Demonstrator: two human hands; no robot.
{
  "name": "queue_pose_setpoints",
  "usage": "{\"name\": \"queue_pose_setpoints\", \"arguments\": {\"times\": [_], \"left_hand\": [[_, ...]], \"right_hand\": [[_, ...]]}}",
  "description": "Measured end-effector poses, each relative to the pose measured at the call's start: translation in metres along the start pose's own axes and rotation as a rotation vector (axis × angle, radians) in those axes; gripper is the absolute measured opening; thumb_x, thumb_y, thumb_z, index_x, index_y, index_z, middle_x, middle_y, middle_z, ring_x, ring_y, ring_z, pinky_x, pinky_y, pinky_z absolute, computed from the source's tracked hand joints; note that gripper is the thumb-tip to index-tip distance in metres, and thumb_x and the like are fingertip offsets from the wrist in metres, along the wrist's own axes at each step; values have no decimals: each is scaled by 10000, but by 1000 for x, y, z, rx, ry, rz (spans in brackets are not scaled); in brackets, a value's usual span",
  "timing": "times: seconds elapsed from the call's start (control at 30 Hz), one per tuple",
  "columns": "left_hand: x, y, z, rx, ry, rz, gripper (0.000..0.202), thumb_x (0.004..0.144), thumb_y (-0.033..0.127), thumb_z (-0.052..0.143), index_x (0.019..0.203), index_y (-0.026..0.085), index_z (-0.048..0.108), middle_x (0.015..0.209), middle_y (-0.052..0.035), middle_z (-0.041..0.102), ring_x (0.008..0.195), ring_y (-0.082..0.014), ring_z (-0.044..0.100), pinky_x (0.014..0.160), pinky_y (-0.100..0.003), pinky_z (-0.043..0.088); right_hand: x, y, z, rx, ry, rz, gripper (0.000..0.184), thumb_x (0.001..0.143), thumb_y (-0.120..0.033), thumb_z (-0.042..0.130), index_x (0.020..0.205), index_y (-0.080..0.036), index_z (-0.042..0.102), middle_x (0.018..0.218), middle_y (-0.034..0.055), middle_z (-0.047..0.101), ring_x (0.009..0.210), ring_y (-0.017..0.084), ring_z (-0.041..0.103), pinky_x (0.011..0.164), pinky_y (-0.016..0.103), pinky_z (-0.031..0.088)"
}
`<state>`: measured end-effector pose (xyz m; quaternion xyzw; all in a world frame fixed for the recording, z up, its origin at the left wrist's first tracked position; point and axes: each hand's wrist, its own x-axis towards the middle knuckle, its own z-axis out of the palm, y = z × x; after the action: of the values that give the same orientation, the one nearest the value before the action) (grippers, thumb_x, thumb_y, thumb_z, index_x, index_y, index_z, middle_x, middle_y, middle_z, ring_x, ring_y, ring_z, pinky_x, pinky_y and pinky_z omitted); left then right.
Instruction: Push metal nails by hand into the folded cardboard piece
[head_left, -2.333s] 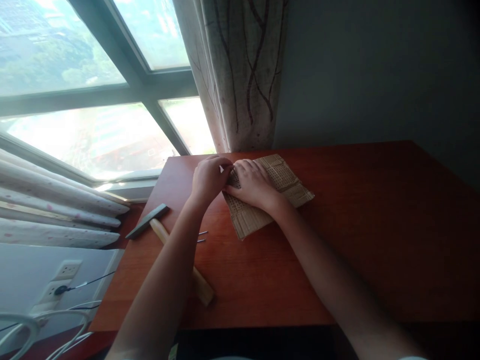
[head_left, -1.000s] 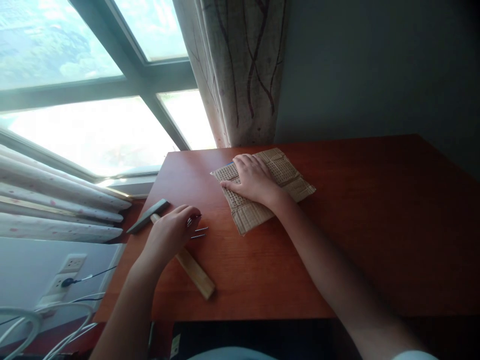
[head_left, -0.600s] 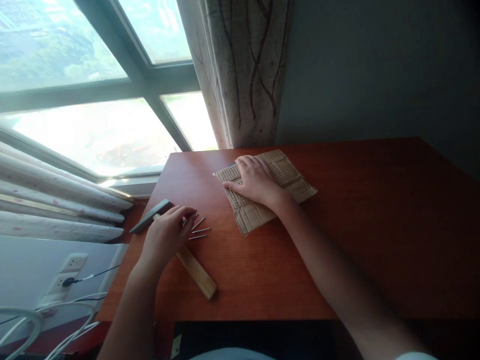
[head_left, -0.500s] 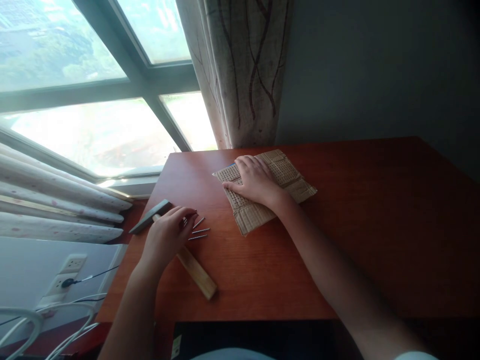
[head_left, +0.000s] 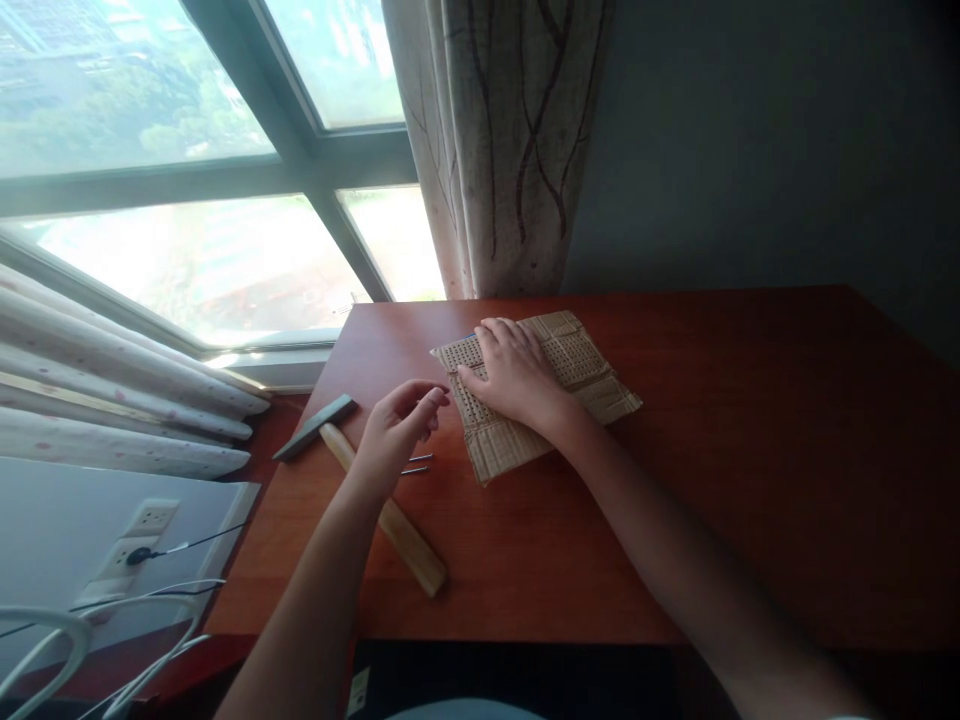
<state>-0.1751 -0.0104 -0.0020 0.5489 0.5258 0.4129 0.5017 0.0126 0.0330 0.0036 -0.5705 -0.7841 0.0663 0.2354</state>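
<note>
The perforated cardboard sheet (head_left: pixel 536 390) is pressed flat by the right hand (head_left: pixel 517 375), palm down and fingers spread, near the far edge of the surface (head_left: pixel 750 450), towards its far left corner. The left hand (head_left: pixel 397 430) is raised between the sheet and the hammer (head_left: pixel 360 480), its fingers curled with thumb and forefinger drawn together; whether a nail is pinched there cannot be told. Two loose nails (head_left: pixel 416 464) are seen on the surface just under that hand, beside the hammer's wooden handle, which lies along the left edge. The step in hand is judged to be the bringing of a nail to the sheet. For the next move, a fine, upright placing of a tip into one hole would be called for, with the sheet kept pinned.
</note>
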Motion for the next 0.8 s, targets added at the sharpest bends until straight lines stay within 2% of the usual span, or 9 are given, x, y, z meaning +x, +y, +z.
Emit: {"name": "queue_pose_setpoints", "arguments": {"times": [0.1,0.2,0.3,0.37,0.47,0.6,0.8], "left_hand": [[13,0,4,9,44,-5,395,765,480,773,987,158,720,764,-27,653,623,-126,547,542,-232,407],[25,-3,7,-6,86,30,427,755,472,774,1046,167,707,938,-54,700,708,-140,602,561,-230,430],[34,-4,7,-134,26,19,426,772,461,761,1093,188,702,1062,-62,700,771,-131,623,598,-213,449],[38,-4,6,-239,-6,-29,423,780,462,759,1096,187,700,1032,-56,695,757,-112,615,609,-197,453],[42,-5,3,-316,20,-77,420,755,454,789,1053,172,698,947,-42,681,719,-99,600,591,-182,442],[44,-10,0,-306,32,-76,377,752,459,786,980,173,697,884,-22,666,707,-104,592,592,-187,443],[45,-14,-4,-285,14,-46,390,748,457,772,1022,188,701,882,-24,681,749,-132,618,600,-194,443]], "right_hand": [[1,2,-1,11,-11,-11,540,937,-428,562,1337,-67,577,1407,211,575,1332,340,477,1163,484,311],[2,3,-2,22,-25,-11,548,938,-441,562,1347,-76,575,1410,208,571,1333,336,476,1150,478,329],[4,1,-1,26,-28,-9,536,942,-441,566,1345,-88,582,1405,202,576,1332,334,477,1135,479,343],[6,-1,0,24,-17,-16,520,945,-431,569,1334,-88,591,1395,198,582,1329,332,479,1134,477,342],[11,-5,2,24,-11,-29,496,944,-428,584,1306,-89,612,1389,193,585,1312,328,492,1124,465,355],[21,-11,4,24,-39,-60,492,945,-431,592,1304,-95,616,1379,184,592,1290,321,507,1118,456,362],[34,-16,12,27,-48,-101,466,956,-436,577,1276,-101,625,1322,178,626,1275,304,516,1116,451,355]]}}
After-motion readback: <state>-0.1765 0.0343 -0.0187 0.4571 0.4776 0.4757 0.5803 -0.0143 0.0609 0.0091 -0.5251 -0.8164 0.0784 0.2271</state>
